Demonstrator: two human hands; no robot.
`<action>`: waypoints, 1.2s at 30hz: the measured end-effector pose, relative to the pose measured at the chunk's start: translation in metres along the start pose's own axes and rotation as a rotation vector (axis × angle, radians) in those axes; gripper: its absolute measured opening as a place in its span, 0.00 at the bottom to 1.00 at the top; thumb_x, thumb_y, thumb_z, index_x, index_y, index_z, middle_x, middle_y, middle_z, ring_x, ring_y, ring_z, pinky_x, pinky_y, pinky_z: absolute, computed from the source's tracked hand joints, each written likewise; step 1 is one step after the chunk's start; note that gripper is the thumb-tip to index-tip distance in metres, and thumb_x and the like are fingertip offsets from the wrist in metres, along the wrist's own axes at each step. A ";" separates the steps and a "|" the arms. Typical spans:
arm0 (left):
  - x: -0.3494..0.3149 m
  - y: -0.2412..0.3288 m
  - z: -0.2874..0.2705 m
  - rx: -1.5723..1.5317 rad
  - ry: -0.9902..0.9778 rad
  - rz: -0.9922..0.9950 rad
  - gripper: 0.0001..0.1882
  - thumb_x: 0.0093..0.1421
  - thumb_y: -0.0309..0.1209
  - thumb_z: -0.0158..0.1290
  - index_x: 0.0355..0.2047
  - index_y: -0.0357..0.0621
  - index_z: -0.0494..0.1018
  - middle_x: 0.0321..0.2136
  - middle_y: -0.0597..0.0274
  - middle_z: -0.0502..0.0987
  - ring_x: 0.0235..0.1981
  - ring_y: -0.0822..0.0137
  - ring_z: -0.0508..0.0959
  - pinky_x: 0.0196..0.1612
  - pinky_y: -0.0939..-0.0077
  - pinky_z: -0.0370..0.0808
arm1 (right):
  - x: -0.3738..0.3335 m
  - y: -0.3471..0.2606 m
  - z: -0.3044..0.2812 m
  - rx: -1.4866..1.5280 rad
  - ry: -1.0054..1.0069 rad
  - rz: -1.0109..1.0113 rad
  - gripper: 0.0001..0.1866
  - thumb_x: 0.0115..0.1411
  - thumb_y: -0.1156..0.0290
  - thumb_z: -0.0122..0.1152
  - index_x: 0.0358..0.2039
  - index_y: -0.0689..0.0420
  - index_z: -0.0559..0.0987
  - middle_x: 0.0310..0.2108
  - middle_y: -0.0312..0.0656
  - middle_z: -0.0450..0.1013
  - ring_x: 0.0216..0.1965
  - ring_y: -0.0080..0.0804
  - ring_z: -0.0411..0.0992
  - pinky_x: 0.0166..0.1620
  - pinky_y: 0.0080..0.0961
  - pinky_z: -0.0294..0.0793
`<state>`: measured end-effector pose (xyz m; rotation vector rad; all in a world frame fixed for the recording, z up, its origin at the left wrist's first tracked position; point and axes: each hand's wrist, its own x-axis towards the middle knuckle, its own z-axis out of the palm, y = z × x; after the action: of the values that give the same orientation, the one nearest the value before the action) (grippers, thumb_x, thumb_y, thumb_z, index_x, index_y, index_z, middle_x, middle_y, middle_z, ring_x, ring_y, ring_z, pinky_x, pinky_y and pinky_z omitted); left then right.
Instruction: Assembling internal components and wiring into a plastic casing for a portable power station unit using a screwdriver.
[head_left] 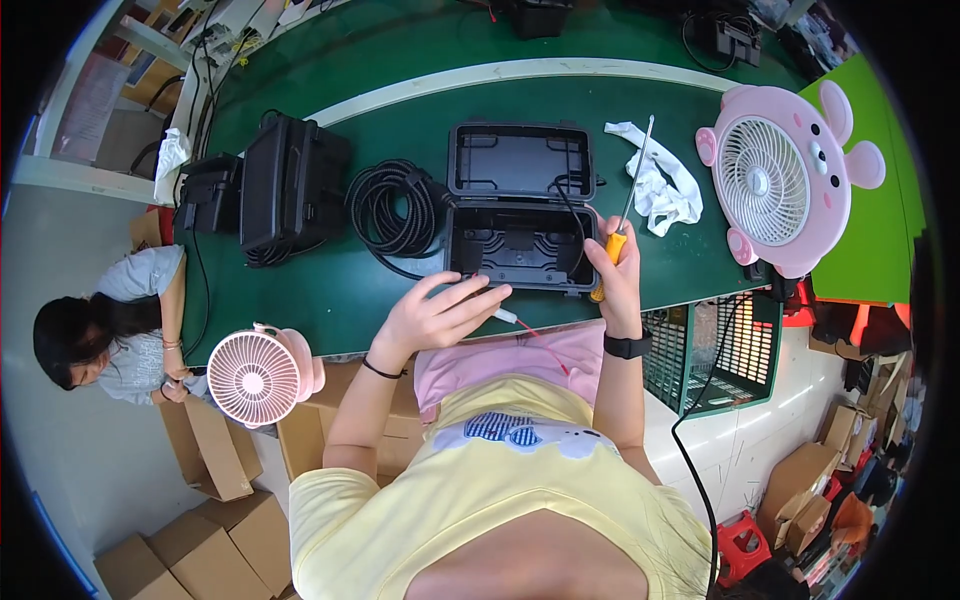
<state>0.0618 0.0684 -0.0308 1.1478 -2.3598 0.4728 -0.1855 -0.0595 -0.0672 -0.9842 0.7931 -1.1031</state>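
Observation:
On the green workbench lies an open black plastic case, its lid tipped back away from me. My left hand is at the near left edge of the case, its fingers drawn together over a small white piece from which a thin red wire trails toward my lap. The fingertips partly hide that piece. In my right hand, by the right side of the case, is a screwdriver with a yellow handle, its metal shaft pointing up and away. A thin black cable runs inside the case.
Coiled black corrugated cable sits left of the case, beside closed black cases. White cloth and a pink fan are to the right. A smaller pink fan and another person are at left; a green crate stands below.

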 end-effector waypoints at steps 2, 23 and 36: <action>0.002 -0.001 0.001 -0.113 0.117 0.045 0.10 0.51 0.30 0.62 0.36 0.52 0.82 0.46 0.70 0.81 0.43 0.70 0.79 0.40 0.77 0.77 | -0.001 -0.003 0.002 0.018 -0.012 0.020 0.18 0.57 0.84 0.61 0.39 0.51 0.65 0.60 0.46 0.68 0.37 0.12 0.62 0.43 0.11 0.65; 0.074 0.014 -0.020 -0.159 -0.273 -0.635 0.36 0.50 0.13 0.49 0.60 0.55 0.70 0.52 0.51 0.66 0.50 0.49 0.69 0.54 0.58 0.70 | 0.000 0.001 -0.003 0.000 -0.043 0.018 0.17 0.58 0.82 0.62 0.40 0.52 0.64 0.59 0.47 0.68 0.50 0.19 0.66 0.50 0.16 0.69; 0.098 0.019 0.020 -0.389 -0.272 -0.414 0.36 0.54 0.51 0.62 0.61 0.54 0.67 0.37 0.60 0.79 0.38 0.58 0.80 0.39 0.66 0.78 | 0.000 0.004 -0.005 0.097 -0.093 -0.001 0.17 0.58 0.83 0.60 0.41 0.52 0.64 0.59 0.47 0.67 0.54 0.25 0.67 0.56 0.20 0.68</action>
<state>-0.0115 0.0072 0.0045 1.5207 -2.1996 -0.2891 -0.1884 -0.0598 -0.0723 -0.9475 0.6575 -1.0790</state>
